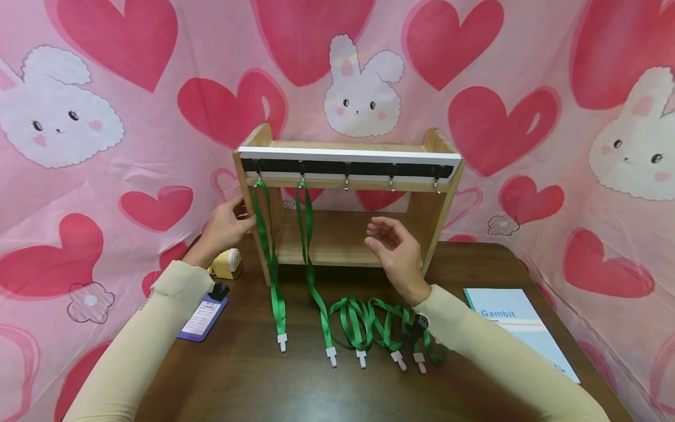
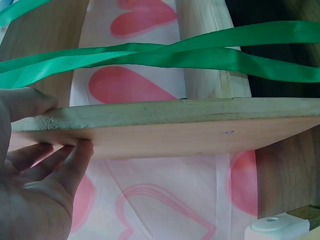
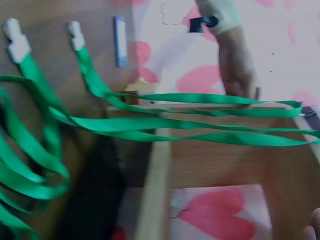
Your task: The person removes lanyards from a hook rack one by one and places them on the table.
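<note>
A wooden rack [image 1: 429, 211] stands at the back of the table, with a black strip of hooks [image 1: 369, 169] along its top. Two green lanyards [image 1: 270, 252] hang from the two leftmost hooks, their white clips lying on the table. My left hand [image 1: 224, 225] grips the rack's left side panel [image 2: 175, 130], thumb on its edge and fingers [image 2: 60, 170] against its face. My right hand [image 1: 395, 249] hovers in front of the rack's middle with loosely curled fingers, holding nothing. Below it lies a pile of green lanyards [image 1: 369, 322].
A small yellow item [image 1: 228, 262] and a purple card holder [image 1: 203, 316] lie left of the rack. A booklet marked Gambit [image 1: 522, 331] lies at the right. The dark wooden table [image 1: 237, 381] is ringed by a pink heart-and-bunny cloth [image 1: 105, 146].
</note>
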Demonstrator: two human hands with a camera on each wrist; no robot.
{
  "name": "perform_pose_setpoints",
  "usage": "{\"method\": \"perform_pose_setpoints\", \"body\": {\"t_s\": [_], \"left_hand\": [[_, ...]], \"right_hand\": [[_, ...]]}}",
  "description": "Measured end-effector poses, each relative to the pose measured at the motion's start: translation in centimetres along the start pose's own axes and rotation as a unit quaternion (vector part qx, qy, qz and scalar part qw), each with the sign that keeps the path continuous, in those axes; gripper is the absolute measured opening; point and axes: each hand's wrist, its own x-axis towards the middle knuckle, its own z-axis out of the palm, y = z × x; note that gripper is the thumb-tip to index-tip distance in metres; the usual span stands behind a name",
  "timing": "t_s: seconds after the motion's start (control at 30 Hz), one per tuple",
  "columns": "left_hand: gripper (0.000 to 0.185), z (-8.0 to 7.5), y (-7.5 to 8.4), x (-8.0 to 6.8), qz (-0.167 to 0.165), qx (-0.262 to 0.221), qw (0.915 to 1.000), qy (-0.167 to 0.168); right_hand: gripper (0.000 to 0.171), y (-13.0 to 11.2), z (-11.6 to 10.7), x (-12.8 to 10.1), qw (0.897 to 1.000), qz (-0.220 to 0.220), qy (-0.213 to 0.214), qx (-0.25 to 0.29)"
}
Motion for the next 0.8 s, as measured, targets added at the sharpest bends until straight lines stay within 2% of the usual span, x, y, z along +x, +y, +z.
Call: {"method": "perform_pose_setpoints", "body": {"t_s": [0.2,0.37,0.53,0.8], "left_hand": [[0.053,0.0,0.0,0.2,0.002,0.006,1.0,0.002],[0.053,0.1,-0.1,0.3,0.002,0.008,1.0,0.001],[0.054,0.1,-0.1,0.2,0.001,0.007,1.0,-0.001],[0.053,0.0,0.0,0.1,-0.004,-0.004,1.0,-0.002]], "right_hand": [[0.037,-2.2,-0.2,2.2,0.999,-0.046,0.0,-0.018],[0.036,-3.7,0.4,3.2,0.999,-0.052,-0.012,-0.003],[0.038,-4.8,1.8,3.7,0.998,-0.055,-0.036,0.016],[0.046,-5.5,4.7,5.1,0.995,-0.067,-0.063,-0.035]]}}
